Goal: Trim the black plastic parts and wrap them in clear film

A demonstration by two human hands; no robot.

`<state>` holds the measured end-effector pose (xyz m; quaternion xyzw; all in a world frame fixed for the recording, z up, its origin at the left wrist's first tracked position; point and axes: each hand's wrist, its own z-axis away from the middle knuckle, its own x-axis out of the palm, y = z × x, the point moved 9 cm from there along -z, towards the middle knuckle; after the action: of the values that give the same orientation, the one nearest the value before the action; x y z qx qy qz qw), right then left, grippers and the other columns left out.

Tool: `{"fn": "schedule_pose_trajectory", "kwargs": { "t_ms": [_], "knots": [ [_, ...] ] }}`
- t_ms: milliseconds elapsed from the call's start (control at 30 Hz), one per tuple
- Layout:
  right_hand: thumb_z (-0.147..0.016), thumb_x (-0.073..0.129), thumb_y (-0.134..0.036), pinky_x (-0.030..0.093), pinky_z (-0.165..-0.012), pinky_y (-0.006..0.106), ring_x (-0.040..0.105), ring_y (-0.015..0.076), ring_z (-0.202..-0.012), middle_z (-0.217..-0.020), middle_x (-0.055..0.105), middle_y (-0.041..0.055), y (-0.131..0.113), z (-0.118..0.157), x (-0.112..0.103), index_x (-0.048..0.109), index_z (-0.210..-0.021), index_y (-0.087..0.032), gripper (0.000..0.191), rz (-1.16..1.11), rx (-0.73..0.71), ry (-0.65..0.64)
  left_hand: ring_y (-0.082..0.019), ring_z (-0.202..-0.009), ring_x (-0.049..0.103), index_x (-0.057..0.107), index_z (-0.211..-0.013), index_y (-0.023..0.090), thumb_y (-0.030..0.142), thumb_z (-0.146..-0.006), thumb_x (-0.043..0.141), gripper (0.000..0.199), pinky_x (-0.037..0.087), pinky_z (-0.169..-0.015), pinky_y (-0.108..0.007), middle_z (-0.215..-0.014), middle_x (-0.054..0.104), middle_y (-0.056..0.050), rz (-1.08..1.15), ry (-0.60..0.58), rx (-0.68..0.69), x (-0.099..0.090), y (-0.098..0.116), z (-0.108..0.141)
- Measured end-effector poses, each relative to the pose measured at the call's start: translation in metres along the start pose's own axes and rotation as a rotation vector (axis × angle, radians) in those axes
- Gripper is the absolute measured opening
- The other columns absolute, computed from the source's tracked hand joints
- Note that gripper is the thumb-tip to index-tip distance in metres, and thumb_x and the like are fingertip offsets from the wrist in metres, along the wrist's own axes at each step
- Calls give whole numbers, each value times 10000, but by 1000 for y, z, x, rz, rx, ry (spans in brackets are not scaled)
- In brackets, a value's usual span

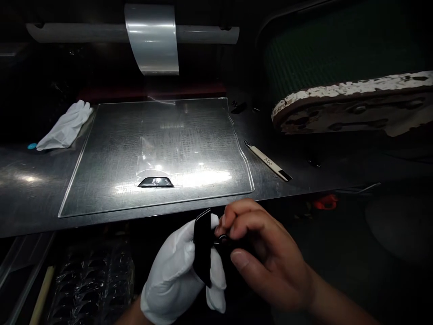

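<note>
My left hand (179, 266), in a white cloth glove, grips a narrow glossy black part (202, 248) that stands on edge between thumb and fingers. A small dark curved piece (222, 238) juts out on the right side of that part; whether it is joined to it is hard to tell in the dark. Close to this piece is my bare right hand (267, 253), its fingers bent and its thumb apart from them. Both hands are in front of the bench edge. On the clear sheet (189, 135) lies a black trapezoid-shaped part (156, 182) with a shiny face.
A pale-handled knife-like tool (269, 161) marked A06 lies right of the sheet. At the left are a white glove (66, 125) and a small blue object (31, 146). A film roll (152, 38) hangs behind, a green-belted machine (338, 90) overhangs the right, and clear trays (91, 280) sit below left.
</note>
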<state>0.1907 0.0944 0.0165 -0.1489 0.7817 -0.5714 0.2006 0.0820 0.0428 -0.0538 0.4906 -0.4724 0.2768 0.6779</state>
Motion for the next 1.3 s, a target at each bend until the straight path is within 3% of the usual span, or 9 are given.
{"fn": "schedule_pose_trajectory", "kwargs": {
  "t_ms": [167, 433, 500, 567, 667, 800, 1000, 1167, 1300],
  "knots": [
    [-1010, 674, -358, 528, -746, 282, 602, 153, -853, -993, 623, 12, 36, 9, 7, 645, -1013, -253, 109, -176, 321, 44, -127, -568, 730, 529, -1459, 145, 385, -1082, 463, 452, 579, -542, -193, -828, 754, -44, -38, -3, 22, 0, 0, -1],
    [-1034, 661, -426, 487, -615, 218, 584, 101, -676, -827, 638, -8, 47, 16, 19, 676, -987, -215, 216, -336, 506, -13, -148, -617, 760, 555, -1446, 133, 375, -1097, 424, 443, 589, -571, -200, -832, 778, -67, -4, -3, 54, -3, -1, -3],
    [-1029, 682, -355, 504, -613, 208, 609, 99, -677, -841, 668, -10, 45, 14, 16, 688, -1018, -229, 127, -354, 447, 41, -162, -651, 776, 573, -1444, 143, 459, -1106, 367, 507, 585, -565, -193, -870, 794, -96, 41, 24, -2, -8, -6, -3],
    [-995, 723, -247, 554, -680, 228, 667, 122, -765, -905, 707, 4, 32, 6, 6, 709, -1058, -236, 66, -266, 249, 100, -187, -697, 796, 568, -1466, 138, 554, -1099, 279, 625, 584, -552, -189, -919, 807, -137, 90, 56, -62, -14, -11, -2],
    [-932, 759, -105, 596, -816, 281, 707, 172, -946, -1026, 725, 52, 9, 0, 1, 730, -1122, -202, 215, -43, -43, 38, -205, -735, 804, 561, -1482, 135, 594, -1085, 284, 668, 594, -562, -198, -942, 814, -155, 94, 81, -66, -18, -10, 0],
    [-946, 720, -44, 595, -832, 271, 698, 165, -989, -1124, 695, 82, 7, -1, 5, 714, -1162, -177, 253, 106, -100, -133, -225, -830, 803, 537, -1505, 211, 510, -1056, 493, 541, 607, -620, -228, -987, 814, -137, -25, 22, -48, -13, -5, 1],
    [-960, 683, -35, 558, -804, 243, 673, 147, -977, -1120, 669, 86, 4, 1, 4, 719, -1122, -153, 203, 207, -125, -183, -197, -831, 786, 555, -1472, 288, 391, -1034, 586, 451, 591, -686, -244, -976, 820, -107, -100, -28, -57, -12, -12, 1],
    [-959, 697, -148, 575, -808, 268, 675, 149, -926, -1105, 685, 63, 19, 3, 5, 668, -1227, -178, 271, -40, 110, -162, -221, -889, 789, 633, -1360, 283, 389, -1004, 632, 371, 585, -706, -277, -982, 826, -79, -49, -11, -41, -17, -16, 6],
    [-957, 712, -314, 494, -639, 230, 581, 122, -739, -888, 649, 13, 44, 8, 13, 707, -1065, -173, 178, -107, 411, -165, -237, -825, 789, 658, -1314, 251, 396, -962, 694, 382, 581, -656, -289, -921, 820, -78, -66, 16, -87, -20, -22, 8]
  ]
}}
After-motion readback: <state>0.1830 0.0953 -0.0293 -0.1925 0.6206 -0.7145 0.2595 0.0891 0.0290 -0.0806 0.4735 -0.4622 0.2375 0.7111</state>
